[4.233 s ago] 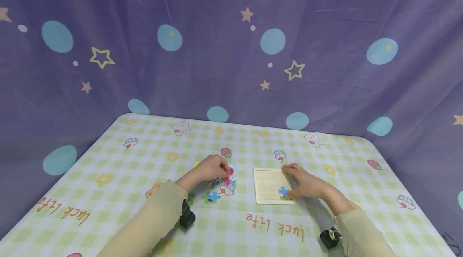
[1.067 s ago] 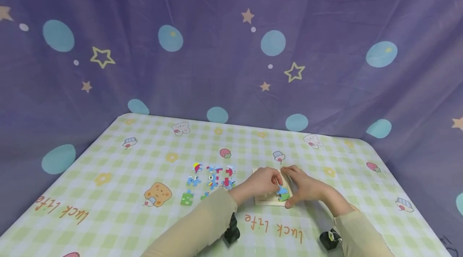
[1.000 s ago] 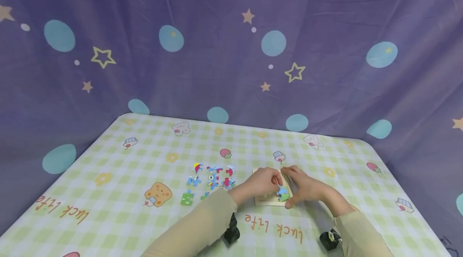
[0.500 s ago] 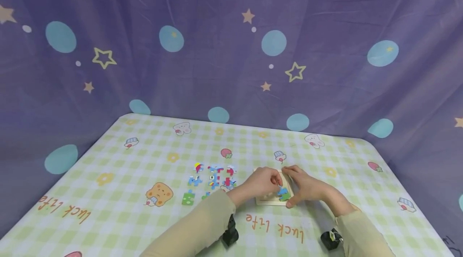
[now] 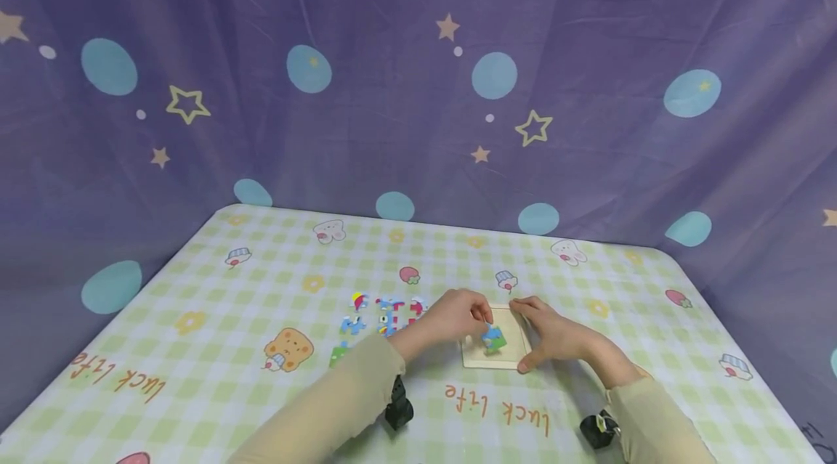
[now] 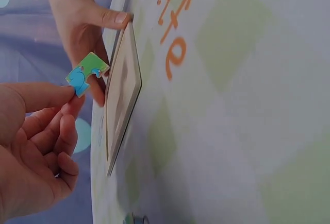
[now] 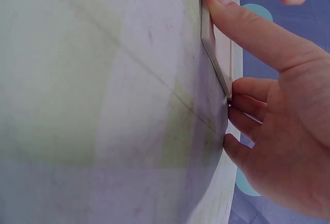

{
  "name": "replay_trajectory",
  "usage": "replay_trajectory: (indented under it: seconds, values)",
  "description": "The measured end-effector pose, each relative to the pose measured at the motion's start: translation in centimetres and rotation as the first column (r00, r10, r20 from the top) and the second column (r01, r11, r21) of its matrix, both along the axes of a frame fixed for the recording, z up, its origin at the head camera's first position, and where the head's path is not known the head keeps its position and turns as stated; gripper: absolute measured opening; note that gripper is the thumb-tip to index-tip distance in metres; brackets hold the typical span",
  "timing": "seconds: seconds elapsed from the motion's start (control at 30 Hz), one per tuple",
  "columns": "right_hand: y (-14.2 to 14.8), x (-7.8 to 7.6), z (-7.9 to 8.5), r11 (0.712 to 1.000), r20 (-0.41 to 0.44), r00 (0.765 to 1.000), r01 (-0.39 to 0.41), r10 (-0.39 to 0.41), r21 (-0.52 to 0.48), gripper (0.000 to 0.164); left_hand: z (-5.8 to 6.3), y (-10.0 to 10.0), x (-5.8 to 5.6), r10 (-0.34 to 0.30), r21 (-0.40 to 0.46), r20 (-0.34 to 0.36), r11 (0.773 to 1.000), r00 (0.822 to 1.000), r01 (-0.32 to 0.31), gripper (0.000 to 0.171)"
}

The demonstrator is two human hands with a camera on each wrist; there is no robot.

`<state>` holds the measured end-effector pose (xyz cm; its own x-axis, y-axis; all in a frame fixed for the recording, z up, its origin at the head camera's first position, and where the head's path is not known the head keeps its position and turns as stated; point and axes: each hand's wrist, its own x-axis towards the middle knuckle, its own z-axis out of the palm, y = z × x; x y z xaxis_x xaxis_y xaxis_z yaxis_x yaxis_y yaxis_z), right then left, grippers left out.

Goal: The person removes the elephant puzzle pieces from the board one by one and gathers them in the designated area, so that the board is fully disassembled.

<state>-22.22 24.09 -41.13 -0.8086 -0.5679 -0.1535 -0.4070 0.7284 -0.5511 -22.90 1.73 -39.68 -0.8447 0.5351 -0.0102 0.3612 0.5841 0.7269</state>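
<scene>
Between left thumb and fingertips, my left hand (image 5: pixel 460 315) pinches a blue-and-green jigsaw piece (image 5: pixel 493 338). In the left wrist view the jigsaw piece (image 6: pixel 86 73) is tilted and raised above the shallow wooden puzzle tray (image 6: pixel 124 80). My right hand (image 5: pixel 556 333) grips that tray (image 5: pixel 474 362) along its right side. The right thumb (image 7: pixel 247 23) lies on the rim in the right wrist view, while the other fingers (image 7: pixel 250 100) are at the tray's far corner. The tray's bare wooden floor shows around the held piece.
Left of the tray lie several loose jigsaw pieces (image 5: pixel 353 324) in rough rows, partly hidden by the left forearm. A checked cloth (image 5: pixel 261 406) covers the table. Behind it hangs a purple curtain (image 5: pixel 392 130). Each wrist wears a black camera (image 5: pixel 399 406).
From the loose pieces my left hand has crossed to the tray, taken the jigsaw piece at its right side, then lifted it and drawn it leftward. My right hand stays at the tray.
</scene>
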Motion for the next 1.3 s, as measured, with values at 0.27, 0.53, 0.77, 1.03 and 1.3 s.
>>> replay_trajectory:
  seconds: [0.27, 0.53, 0.77, 1.03, 1.3]
  values:
    - [0.0, 0.0, 0.2, 1.0, -0.011, 1.0, -0.003, 0.003, -0.001, 0.107, 0.1, -2.5, -0.1, 0.002, -0.021, -0.003, 1.0, 1.0, -0.002, 0.004]
    - [-0.3, 0.0, 0.2, 1.0, -0.014, 1.0, -0.014, 0.014, -0.011, 0.109, 0.5, -5.1, 0.3, -0.016, -0.047, -0.012, 0.999, 1.0, 0.015, 0.004]
    - [-0.3, 0.1, 0.5, 1.0, 0.014, 1.0, -0.006, 0.006, -0.025, 0.108, 0.6, -7.0, 0.8, -0.031, -0.054, 0.004, 0.998, 1.0, 0.031, 0.003]
    - [-0.1, 0.2, 0.2, 0.999, 0.005, 1.0, -0.017, 0.017, -0.035, 0.107, 0.3, -8.4, 1.3, -0.025, -0.06, 0.047, 0.998, 0.999, 0.027, 0.006]
    - [0.1, 0.1, 0.1, 0.999, 0.007, 1.0, -0.015, 0.015, -0.04, 0.107, 0.5, -9.3, 1.6, -0.035, -0.068, 0.033, 0.997, 0.999, 0.038, 0.007]
